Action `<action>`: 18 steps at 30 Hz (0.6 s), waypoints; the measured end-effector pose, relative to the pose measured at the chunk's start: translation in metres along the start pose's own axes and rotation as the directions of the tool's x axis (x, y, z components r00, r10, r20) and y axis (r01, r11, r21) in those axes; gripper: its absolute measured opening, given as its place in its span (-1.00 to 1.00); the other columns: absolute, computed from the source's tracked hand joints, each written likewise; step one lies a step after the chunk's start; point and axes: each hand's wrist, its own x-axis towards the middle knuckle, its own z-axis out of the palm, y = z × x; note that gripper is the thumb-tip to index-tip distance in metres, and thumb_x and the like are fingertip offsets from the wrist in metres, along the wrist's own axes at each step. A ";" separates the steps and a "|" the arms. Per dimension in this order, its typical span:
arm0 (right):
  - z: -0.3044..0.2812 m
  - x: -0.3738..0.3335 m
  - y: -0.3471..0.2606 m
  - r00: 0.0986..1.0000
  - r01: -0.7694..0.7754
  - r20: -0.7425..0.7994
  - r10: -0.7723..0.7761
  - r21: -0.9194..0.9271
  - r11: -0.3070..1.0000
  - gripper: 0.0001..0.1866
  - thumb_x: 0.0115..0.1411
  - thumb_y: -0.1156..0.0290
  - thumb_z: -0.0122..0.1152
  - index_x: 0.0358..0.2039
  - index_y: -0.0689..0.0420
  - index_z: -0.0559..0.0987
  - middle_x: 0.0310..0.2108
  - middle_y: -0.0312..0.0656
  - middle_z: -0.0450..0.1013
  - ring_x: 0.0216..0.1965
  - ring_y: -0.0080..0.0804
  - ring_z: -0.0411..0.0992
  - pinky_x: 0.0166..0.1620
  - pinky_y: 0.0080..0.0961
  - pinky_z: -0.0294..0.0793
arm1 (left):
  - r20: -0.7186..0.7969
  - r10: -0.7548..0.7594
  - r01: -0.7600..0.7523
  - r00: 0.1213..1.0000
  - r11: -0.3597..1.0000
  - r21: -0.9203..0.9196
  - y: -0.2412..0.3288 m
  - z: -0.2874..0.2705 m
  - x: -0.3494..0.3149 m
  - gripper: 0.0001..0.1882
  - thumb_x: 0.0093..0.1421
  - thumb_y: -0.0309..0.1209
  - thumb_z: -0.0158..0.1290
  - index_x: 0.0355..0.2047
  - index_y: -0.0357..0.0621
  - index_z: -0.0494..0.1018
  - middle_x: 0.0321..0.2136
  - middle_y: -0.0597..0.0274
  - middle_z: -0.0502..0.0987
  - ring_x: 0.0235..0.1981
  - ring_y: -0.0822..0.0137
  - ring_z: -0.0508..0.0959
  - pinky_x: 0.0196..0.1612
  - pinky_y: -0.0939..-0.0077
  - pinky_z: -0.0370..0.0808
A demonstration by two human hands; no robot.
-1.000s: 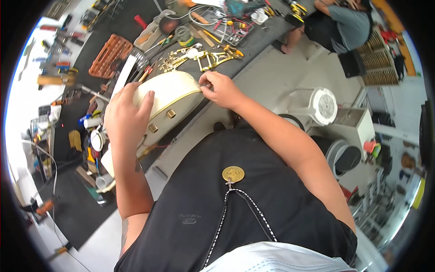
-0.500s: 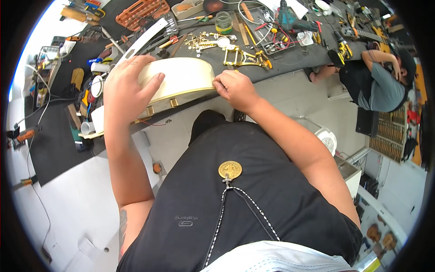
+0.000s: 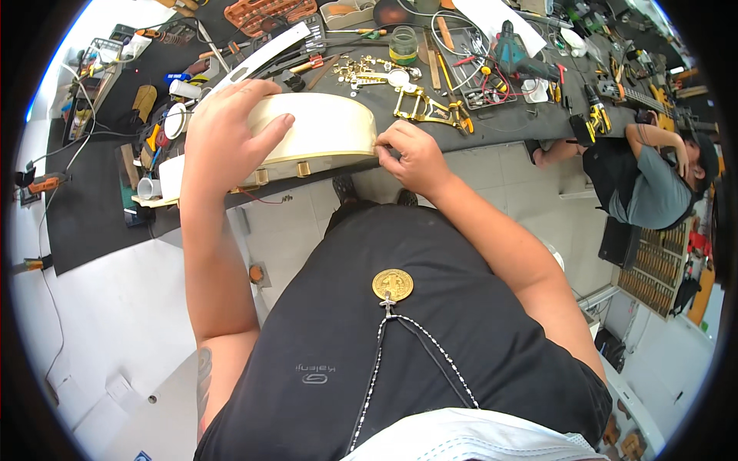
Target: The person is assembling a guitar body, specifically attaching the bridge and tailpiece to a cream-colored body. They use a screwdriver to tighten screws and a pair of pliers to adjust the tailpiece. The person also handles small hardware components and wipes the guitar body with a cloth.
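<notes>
A cream guitar body stands on its side at the near edge of the bench, with gold pieces along its lower face. Over its left part lies my left hand, fingers across the top edge and thumb against the cream side, steadying it. At the body's right end, my right hand is closed in a pinch; whatever sits between thumb and forefinger is too small to make out. Just beyond that hand rests a gold vibrato tailpiece. Behind the body, small gold hardware parts are spread about.
The dark bench carries a glass jar, a teal power drill, a yellow drill, an orange tool case and white cylindrical containers. A co-worker sits at the right. A thin red wire hangs below the guitar.
The view has shifted a little, so the bench appears further right. My right hand's fingers have loosened from a tight curl into a pinch at the guitar's end. My left hand keeps its hold.
</notes>
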 end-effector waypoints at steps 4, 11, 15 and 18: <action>-0.001 0.006 0.000 0.998 0.046 0.045 -0.043 -0.052 0.998 -0.93 0.17 0.53 0.39 -0.35 0.15 0.62 -0.39 -0.13 0.52 -0.37 -0.09 0.53 -0.26 -0.26 0.56 | 0.012 -0.009 0.009 1.000 1.000 -0.009 0.000 -0.001 0.000 -0.60 0.17 -0.14 0.28 -0.11 -0.18 0.65 -0.17 0.06 0.71 -0.10 -0.04 0.65 0.00 0.13 0.54; -0.008 0.008 -0.008 0.999 -0.038 0.007 0.038 -0.006 0.999 -0.89 0.13 0.62 0.38 -0.35 0.20 0.59 -0.42 -0.12 0.49 -0.38 -0.14 0.53 -0.26 -0.31 0.55 | -0.019 -0.029 0.028 0.999 0.999 -0.035 -0.003 0.000 -0.002 -0.58 0.17 -0.14 0.28 -0.10 -0.21 0.65 -0.17 0.05 0.71 -0.09 -0.03 0.65 0.01 0.14 0.54; -0.010 0.006 -0.002 0.999 0.018 0.041 -0.017 -0.016 1.000 -0.88 0.12 0.62 0.38 -0.36 0.20 0.59 -0.41 -0.13 0.52 -0.37 -0.15 0.53 -0.25 -0.30 0.55 | -0.044 -0.006 0.004 0.999 0.999 -0.044 -0.003 0.001 -0.001 -0.58 0.17 -0.15 0.28 -0.11 -0.22 0.65 -0.16 0.05 0.71 -0.09 -0.03 0.65 0.00 0.14 0.54; -0.008 0.008 0.000 0.995 0.071 0.067 -0.069 -0.034 0.997 -0.89 0.12 0.62 0.39 -0.36 0.20 0.61 -0.41 -0.13 0.53 -0.37 -0.15 0.54 -0.25 -0.31 0.56 | -0.026 -0.009 0.008 1.000 0.999 -0.047 -0.005 -0.001 -0.001 -0.57 0.16 -0.14 0.28 -0.10 -0.21 0.65 -0.16 0.05 0.71 -0.09 -0.02 0.65 0.00 0.13 0.53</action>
